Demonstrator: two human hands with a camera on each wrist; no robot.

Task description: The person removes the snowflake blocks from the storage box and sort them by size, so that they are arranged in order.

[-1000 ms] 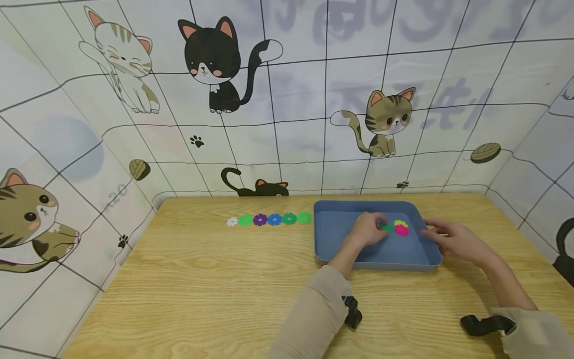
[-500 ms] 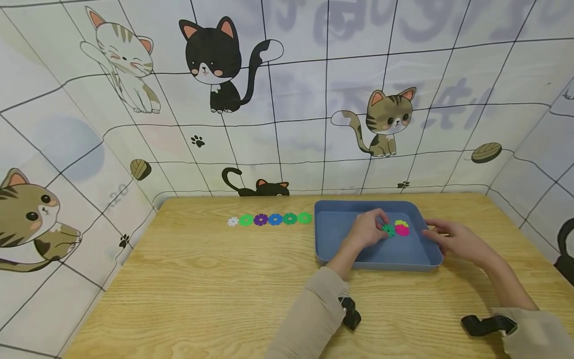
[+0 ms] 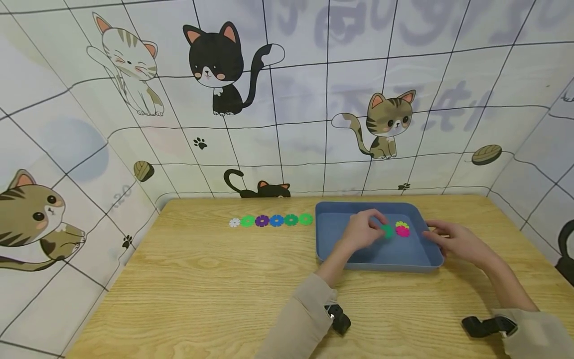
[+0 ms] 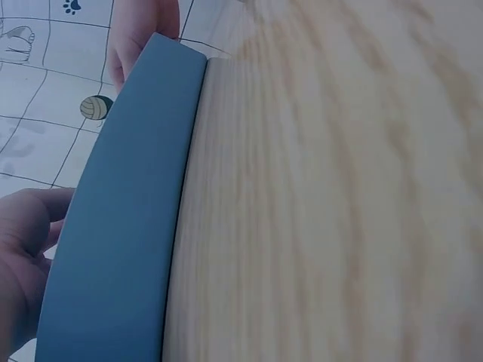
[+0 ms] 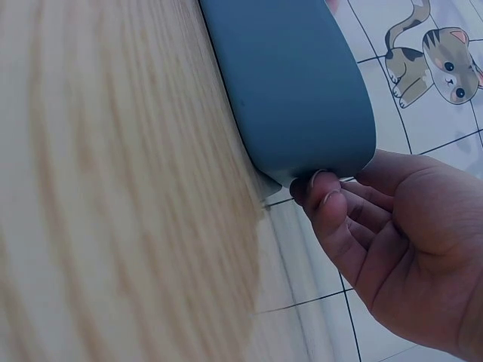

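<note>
My left hand is over the blue tray and pinches a green snowflake disc at its fingertips. Just right of it, a pink snowflake disc overlaps a yellow one on the tray floor. At the tray's right side, my right hand grips the wall, fingers against the outside and thumb at the rim. The right wrist view shows those fingertips against the tray's outer wall. In the left wrist view the tray's side hides the discs and part of the left hand.
Left of the tray, a row of discs lies on the wooden table: a white disc, then green, a purple disc, a blue disc and two more greens. A cat-printed wall covering stands behind the table.
My left hand has drawn slightly left and back, and the green disc has come with it, away from the pink and yellow ones. The right hand stays at the tray's side.
</note>
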